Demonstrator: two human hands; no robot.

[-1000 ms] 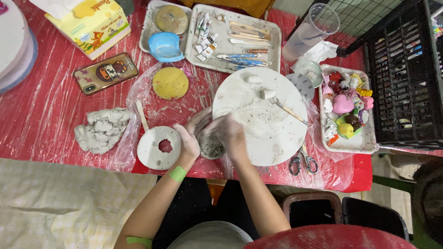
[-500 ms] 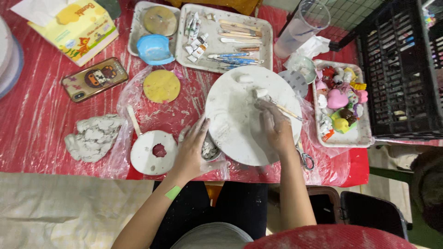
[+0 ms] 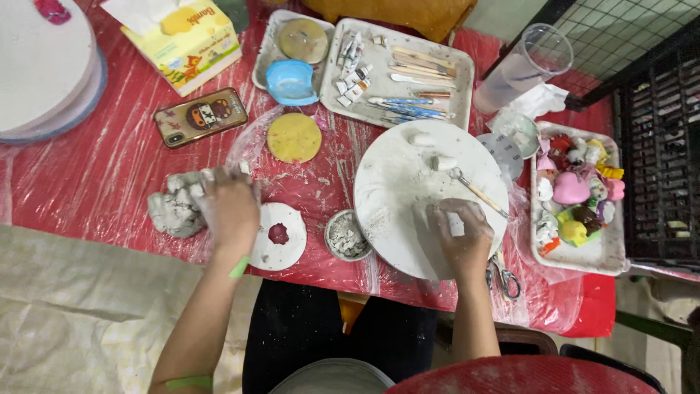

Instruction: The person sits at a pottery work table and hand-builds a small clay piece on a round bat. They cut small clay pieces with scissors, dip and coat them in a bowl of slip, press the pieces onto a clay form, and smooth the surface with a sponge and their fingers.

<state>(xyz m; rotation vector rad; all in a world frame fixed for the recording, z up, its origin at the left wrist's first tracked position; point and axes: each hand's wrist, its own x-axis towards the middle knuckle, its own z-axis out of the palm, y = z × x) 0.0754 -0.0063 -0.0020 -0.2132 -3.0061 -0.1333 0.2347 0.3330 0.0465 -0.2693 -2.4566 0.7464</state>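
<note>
Red plastic sheeting is covering the table (image 3: pixel 87 168), and two hands are being worked on it. At the near edge, the left hand (image 3: pixel 230 208) is being laid palm-down, fingers spread, on one lump of grey clay (image 3: pixel 173 204), which is lying with its long axis along that edge. Just beside it one white ring-shaped disc (image 3: pixel 278 235) is resting, then one small bowl of clay scraps (image 3: pixel 347 235). The right hand (image 3: pixel 459 232) is being pressed, fingers curled, on one round white board (image 3: pixel 415 190); whether anything is being pinched cannot be told. One stick tool (image 3: pixel 477 192) is lying across the board, its long axis slanting toward the right near corner. Two trays (image 3: pixel 437 44) are sitting along the far edge, and a third at the right edge.
</note>
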